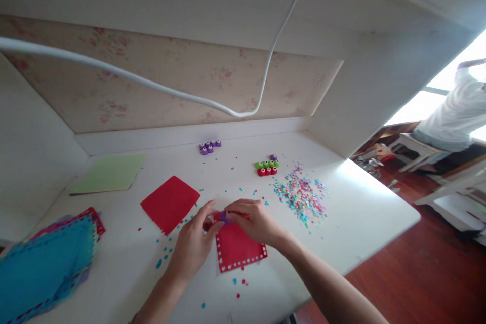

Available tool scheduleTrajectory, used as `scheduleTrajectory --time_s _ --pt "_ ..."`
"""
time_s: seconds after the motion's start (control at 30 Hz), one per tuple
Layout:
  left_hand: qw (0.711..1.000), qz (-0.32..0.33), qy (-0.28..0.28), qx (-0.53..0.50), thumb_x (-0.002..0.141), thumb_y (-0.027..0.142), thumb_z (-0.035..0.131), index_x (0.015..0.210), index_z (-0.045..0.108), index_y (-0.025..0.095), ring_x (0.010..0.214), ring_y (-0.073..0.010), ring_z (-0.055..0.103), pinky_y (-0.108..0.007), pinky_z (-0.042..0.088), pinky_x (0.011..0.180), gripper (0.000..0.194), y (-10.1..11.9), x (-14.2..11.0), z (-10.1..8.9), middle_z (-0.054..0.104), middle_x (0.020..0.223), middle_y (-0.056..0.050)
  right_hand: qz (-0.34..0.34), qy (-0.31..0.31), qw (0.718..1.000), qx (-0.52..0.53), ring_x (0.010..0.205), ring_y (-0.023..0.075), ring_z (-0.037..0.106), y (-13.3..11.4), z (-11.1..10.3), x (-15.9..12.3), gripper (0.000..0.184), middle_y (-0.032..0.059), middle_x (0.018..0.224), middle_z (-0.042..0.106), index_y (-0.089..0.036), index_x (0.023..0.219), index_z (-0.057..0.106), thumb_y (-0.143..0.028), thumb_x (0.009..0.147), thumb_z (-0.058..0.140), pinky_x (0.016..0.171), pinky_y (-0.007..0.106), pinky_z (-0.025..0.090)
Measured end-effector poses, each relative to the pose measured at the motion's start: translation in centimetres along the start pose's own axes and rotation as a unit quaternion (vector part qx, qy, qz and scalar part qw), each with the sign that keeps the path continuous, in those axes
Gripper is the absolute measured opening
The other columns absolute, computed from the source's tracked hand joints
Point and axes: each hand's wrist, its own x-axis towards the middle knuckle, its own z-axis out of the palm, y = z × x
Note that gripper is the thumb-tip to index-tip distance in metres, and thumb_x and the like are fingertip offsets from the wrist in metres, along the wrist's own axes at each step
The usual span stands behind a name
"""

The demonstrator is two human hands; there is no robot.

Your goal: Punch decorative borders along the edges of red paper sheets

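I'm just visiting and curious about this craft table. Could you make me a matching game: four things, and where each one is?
Things:
1. Confetti heap
2. Pale green sheets
3. Red sheet with holes along its edges
4. Green pieces

Places:
A. Partly under the right hand
B. Directly behind a row of red pieces
C. Far left part of the table
D. Scattered to the right of the red and green pieces

Right pairs: 1-D, 2-C, 3-A, 4-B
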Motion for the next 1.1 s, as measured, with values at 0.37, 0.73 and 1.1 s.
scheduleTrajectory --time_s 0.37,0.73,1.1 --pt "0.976 0.184 -0.064 0.097 0.089 0.015 0.056 0.092 0.073 0.023 0.092 -0.0233 0.067 -0.045 0.055 0.089 0.019 2.5 -2.9 1.6 0.074 0.097 -0.003 0.228 0.233 0.916 -0.234 0.089 0.0222 0.068 12.7 -13.4 7.3 0.032 0.0064 0.094 0.075 -0.02 0.098 0.075 -0.04 0.089 0.052 0.079 0.032 0.048" --pt "0.975 0.163 -0.089 0.118 0.089 0.015 0.057 0.103 0.072 0.022 0.101 -0.025 0.063 -0.046 0.051 0.093 0.022 2.2 -3.2 1.8 0.072 0.108 -0.004 0.254 0.176 0.888 -0.34 0.107 0.0233 0.062 18.2 -13.5 8.8 0.023 0.0089 0.115 0.069 -0.021 0.089 0.078 -0.032 0.084 0.059 0.091 0.03 0.044" --pt "0.978 0.145 -0.093 0.116 0.093 0.021 0.055 0.106 0.066 0.024 0.106 -0.0219 0.059 -0.044 0.044 0.098 0.017 1.1 -3.7 2.6 0.069 0.115 0.0 0.176 0.111 0.911 -0.357 0.108 0.023 0.061 13.7 -9.4 12.7 0.035 0.0113 0.121 0.066 -0.018 0.119 0.067 -0.027 0.095 0.043 0.097 0.035 0.044"
